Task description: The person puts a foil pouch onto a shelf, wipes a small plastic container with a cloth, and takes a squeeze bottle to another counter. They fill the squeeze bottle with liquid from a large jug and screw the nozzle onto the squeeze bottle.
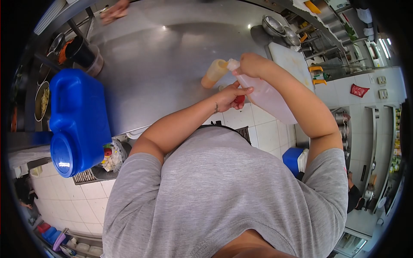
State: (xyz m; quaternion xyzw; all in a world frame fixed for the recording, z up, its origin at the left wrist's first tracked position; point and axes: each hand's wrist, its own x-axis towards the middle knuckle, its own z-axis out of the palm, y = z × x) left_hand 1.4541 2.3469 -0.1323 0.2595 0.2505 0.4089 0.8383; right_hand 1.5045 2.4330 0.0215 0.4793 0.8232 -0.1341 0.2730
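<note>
A large translucent plastic jug (272, 99) is tilted, its neck beside the open top of a squeeze bottle (214, 74). That bottle stands on the steel table (159, 60) and has orange contents low inside. My right hand (254, 65) is closed on the jug near its neck. Below the neck, my left hand (234, 95) has its fingers curled around a red object (239, 101), perhaps a cap, with the thumb against the jug. Whether liquid is flowing from the jug cannot be made out.
A big blue container (78, 120) stands at the left table edge, near a dark pot (81, 51). Metal bowls (274, 26) and a white cutting board (290, 64) are at the right. Another person's hand (115, 13) shows at the far left edge.
</note>
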